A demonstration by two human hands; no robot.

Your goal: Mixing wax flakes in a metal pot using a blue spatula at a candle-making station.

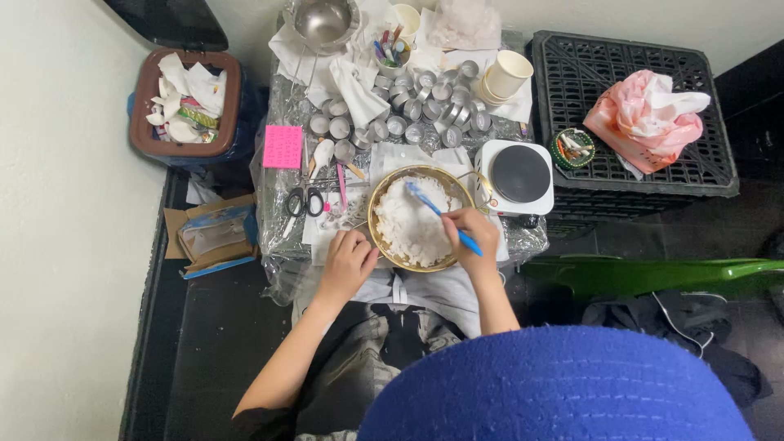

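Near edge of the counter (282,237): bowl (384,245) of white flakes (408,224), right in front of the person
Left hand (347,263): curled on the bowl's near-left rim, steadying it
Right hand (474,233): closed round a blue tool (437,211) at the bowl's right rim
Tool axis: slants from the right hand up-left, tip in the flakes near the bowl's middle
Nearer hand: the right, it's already got the tool; flakes lie left and a bit far of it
Far side: bunch of small tins (408,106); hot plate (516,175) just right of the bowl

Cramped home craft corner — foil-covered table (278,237); hotplate (517,175); small tins (408,110); crate (621,65).
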